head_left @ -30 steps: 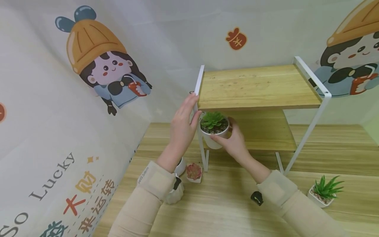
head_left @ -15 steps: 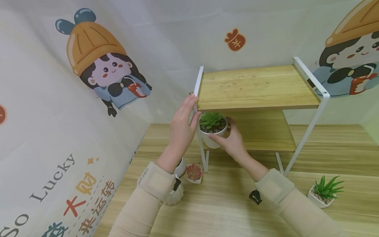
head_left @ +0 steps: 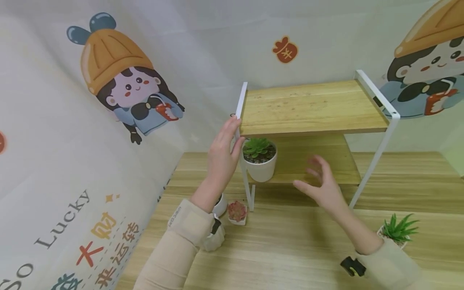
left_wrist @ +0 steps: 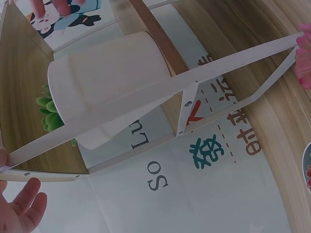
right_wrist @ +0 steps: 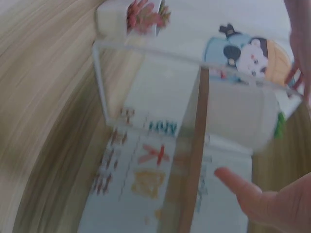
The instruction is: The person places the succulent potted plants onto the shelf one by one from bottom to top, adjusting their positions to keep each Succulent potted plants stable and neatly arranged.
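A green succulent (head_left: pixel 256 147) in a round white pot (head_left: pixel 262 171) stands upright at the left end of the lower board (head_left: pixel 308 157) of a two-tier shelf rack. My left hand (head_left: pixel 224 155) rests against the rack's white left frame (head_left: pixel 242 102), near the front corner of the top board (head_left: pixel 311 106); its fingers look straight, with the thumb spread. Apart from the pot, to its right, my right hand (head_left: pixel 326 187) is in front of the lower board, thumb and fingers spread around nothing. From the right wrist, the white pot (right_wrist: pixel 243 114) appears beyond my thumb (right_wrist: pixel 243 191).
On the table left of the rack are a small red succulent (head_left: pixel 237 211), a white pot (head_left: pixel 220 206) partly behind my left arm, and a ribbed white pot (head_left: pixel 214 238). A spiky green plant (head_left: pixel 398 228) sits at right, its pot partly covered by my right sleeve.
My right hand has let go of the white pot and moved right, away from it. The pot stays on the lower board. My left hand keeps its place on the frame.
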